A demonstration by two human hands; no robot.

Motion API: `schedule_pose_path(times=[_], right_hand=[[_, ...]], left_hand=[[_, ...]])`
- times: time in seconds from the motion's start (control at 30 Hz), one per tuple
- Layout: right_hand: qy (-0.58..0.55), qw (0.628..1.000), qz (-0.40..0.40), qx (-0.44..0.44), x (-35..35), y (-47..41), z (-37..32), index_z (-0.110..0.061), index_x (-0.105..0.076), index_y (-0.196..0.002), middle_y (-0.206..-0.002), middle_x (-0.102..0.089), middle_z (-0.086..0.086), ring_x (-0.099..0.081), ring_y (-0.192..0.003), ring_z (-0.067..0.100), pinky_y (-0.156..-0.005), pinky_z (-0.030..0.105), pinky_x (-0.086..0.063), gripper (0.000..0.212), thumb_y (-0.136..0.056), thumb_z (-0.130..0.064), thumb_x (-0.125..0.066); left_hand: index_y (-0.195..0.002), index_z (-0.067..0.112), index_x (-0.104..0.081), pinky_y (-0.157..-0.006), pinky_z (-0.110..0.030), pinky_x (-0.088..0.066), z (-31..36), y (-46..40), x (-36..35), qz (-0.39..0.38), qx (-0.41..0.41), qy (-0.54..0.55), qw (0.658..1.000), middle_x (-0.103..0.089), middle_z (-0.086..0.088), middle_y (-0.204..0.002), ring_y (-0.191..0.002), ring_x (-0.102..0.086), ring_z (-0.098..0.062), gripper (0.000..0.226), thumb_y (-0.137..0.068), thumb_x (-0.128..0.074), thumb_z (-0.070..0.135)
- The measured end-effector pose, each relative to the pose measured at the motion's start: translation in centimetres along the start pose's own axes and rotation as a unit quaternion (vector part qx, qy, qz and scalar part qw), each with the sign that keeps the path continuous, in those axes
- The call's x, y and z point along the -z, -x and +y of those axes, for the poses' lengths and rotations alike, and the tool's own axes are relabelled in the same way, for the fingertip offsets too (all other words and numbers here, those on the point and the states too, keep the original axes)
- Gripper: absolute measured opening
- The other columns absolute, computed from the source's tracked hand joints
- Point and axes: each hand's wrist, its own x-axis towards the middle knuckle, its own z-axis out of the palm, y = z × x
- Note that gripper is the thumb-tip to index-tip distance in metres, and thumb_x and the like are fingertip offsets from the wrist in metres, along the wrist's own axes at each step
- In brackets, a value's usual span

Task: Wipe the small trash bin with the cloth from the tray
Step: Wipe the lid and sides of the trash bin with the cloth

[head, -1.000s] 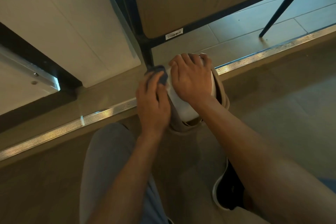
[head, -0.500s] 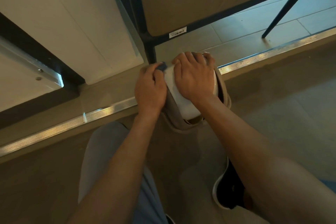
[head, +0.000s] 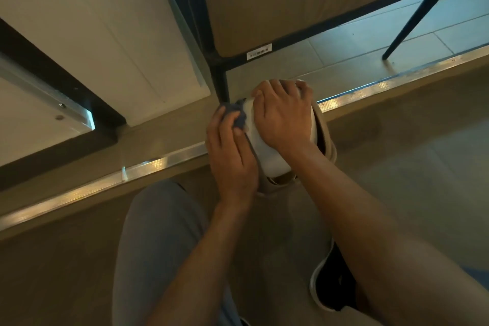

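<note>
Head view: cloth (head: 236, 115) at bin (head: 267, 152) edge, left hand (head: 232, 156)

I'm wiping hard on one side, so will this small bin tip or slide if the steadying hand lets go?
Probably. The small trash bin looks light and tall for its footprint, and the left hand presses the cloth into its side. The right hand braces its smooth white lid, and the smooth floor suggests easy sliding.
</note>
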Motion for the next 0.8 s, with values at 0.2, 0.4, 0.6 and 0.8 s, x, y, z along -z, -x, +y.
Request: schedule_pose_path(times=[0.2,0.4,0.6,0.8], right_hand=[[-0.009,1.000,-0.004,0.004,0.1,0.1,0.1,-0.023,-0.060,-0.103,-0.107,-0.065,-0.002,-0.058,-0.110,0.021,-0.112,0.050,-0.032,0.029,-0.104,-0.031,-0.032],[-0.017,1.000,0.005,-0.008,-0.2,0.0,0.1,-0.022,-0.061,-0.101,-0.106,-0.066,-0.001,-0.059,-0.110,0.023,-0.113,0.050,-0.030,0.028,-0.105,-0.031,-0.035],[-0.020,1.000,0.000,-0.010,-0.3,0.1,0.0,-0.023,-0.061,-0.103,-0.108,-0.066,-0.001,-0.058,-0.112,0.023,-0.114,0.050,-0.030,0.030,-0.105,-0.032,-0.033],[-0.027,1.000,-0.010,-0.011,-0.3,0.0,0.0,-0.023,-0.060,-0.103,-0.107,-0.066,-0.001,-0.058,-0.114,0.023,-0.115,0.050,-0.029,0.031,-0.105,-0.034,-0.031]], left_hand=[[-0.142,0.024,-0.047,-0.113,-0.019,-0.030,0.1,5.1,0.3,-0.031,0.022,0.011,0.999,-0.030,0.011,-0.155,-0.143,-0.033,-0.005,0.037,-0.107,-0.035,0.030],[-0.111,0.022,-0.071,-0.090,-0.027,-0.045,0.8,-8.0,0.5,-0.103,0.149,-0.014,0.983,-0.066,0.004,-0.109,-0.102,-0.058,-0.011,0.032,-0.102,-0.040,0.027],[-0.119,0.021,-0.068,-0.096,-0.011,-0.039,-0.6,-3.6,2.1,-0.048,0.024,0.030,0.998,-0.065,0.003,-0.121,-0.112,-0.057,-0.007,0.031,-0.098,-0.046,0.018],[-0.103,0.032,-0.071,-0.097,-0.032,-0.049,0.6,-9.6,0.3,-0.180,0.118,-0.024,0.976,-0.070,0.006,-0.112,-0.106,-0.062,-0.012,0.031,-0.100,-0.041,0.022]])
